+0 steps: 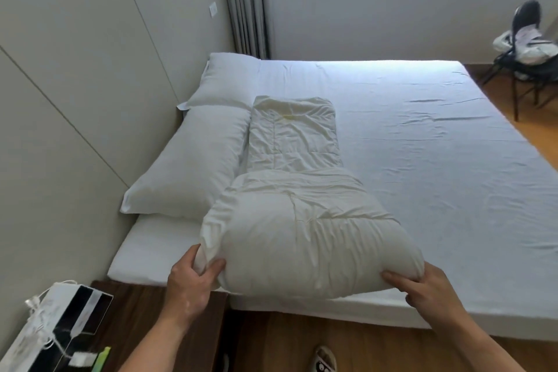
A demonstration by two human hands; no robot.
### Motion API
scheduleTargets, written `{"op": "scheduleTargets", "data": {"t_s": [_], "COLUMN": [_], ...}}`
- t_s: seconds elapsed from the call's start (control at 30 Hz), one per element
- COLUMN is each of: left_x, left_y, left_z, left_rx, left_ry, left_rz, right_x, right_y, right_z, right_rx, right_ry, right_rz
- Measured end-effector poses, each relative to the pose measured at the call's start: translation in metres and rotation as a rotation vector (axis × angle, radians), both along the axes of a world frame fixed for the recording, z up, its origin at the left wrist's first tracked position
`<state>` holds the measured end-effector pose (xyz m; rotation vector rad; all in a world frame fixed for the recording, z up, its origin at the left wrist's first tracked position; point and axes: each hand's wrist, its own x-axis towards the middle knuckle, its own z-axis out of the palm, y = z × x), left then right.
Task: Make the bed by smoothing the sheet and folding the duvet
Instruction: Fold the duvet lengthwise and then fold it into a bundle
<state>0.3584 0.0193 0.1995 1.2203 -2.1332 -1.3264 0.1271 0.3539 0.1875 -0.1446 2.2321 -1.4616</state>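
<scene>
While left hand (187, 284) and right hand (428, 290) grip its near end, the duvet (302, 220) stretches lengthwise away beside the pillows (193, 160).

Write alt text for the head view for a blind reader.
Left hand and right hand hold the near end of a folded cream duvet on a white-sheeted bed. Two pillows lie left of it; a chair stands far right.

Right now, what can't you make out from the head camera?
Head view throughout.
- Right hand thumb: under the duvet, so its grip is unclear.
- Duvet inner folds: covered by its own top layer.
- Chair: cut by the right edge; pile on it too small to identify.
- Box on the nightstand: cut by the bottom-left corner.
</scene>
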Motion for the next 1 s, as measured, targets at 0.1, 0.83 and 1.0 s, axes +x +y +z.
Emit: {"op": "scheduleTargets", "data": {"t_s": [0.1, 0.83, 1.0], "left_x": [0.027, -0.075, -0.174], "left_y": [0.005, -0.089, -0.144], "left_z": [0.022, 0.100, 0.114], "left_rx": [-0.041, -0.126, -0.150], "left_ry": [0.020, 0.133, 0.121], "left_rz": [-0.008, 0.015, 0.054], "right_x": [0.028, -0.046, -0.150], "right_y": [0.009, -0.057, -0.117], "right_z": [0.026, 0.116, 0.127], "right_rx": [-0.027, -0.174, -0.196], "right_ry": [0.061, 0.206, 0.215], "right_rz": [-0.011, -0.061, -0.090]}}
